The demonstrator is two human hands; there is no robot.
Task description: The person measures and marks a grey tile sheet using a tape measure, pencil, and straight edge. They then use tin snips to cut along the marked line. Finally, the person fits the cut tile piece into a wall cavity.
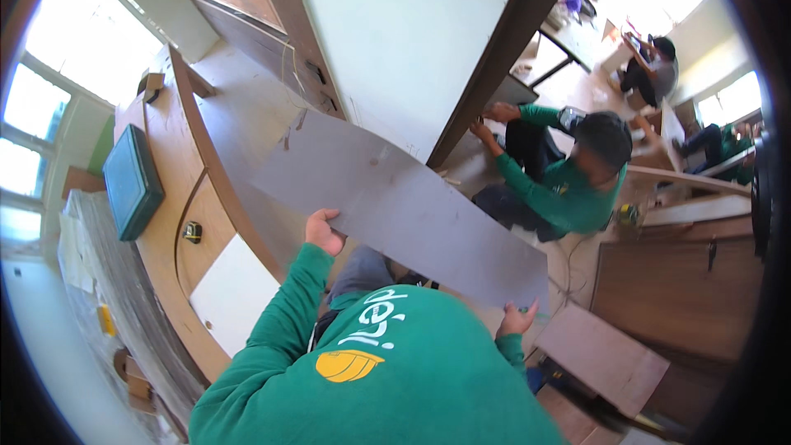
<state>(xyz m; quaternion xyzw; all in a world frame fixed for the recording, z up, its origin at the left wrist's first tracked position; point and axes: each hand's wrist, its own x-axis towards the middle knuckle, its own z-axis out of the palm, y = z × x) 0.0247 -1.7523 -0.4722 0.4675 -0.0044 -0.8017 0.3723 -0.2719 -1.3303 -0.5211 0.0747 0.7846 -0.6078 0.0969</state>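
A long grey board (404, 206) stretches across in front of me, slanting from the upper left down to the right. My left hand (325, 233) grips its near edge toward the left, thumb lying on the face and the other fingers mostly hidden beneath. At the lower right corner, my right hand (517, 319) is closed on the same edge. A few dark marks show on the board's far left end. Just past it rises a white wall panel (404, 33) with dark brown trim.
Left, a curved wooden counter (185, 140) carries a green case (133, 183), a tape measure (193, 232) and a white panel (233, 292). A co-worker (568, 165) in green crouches by the trim at right. Brown boards (676, 297) and a small board (604, 358) lie lower right.
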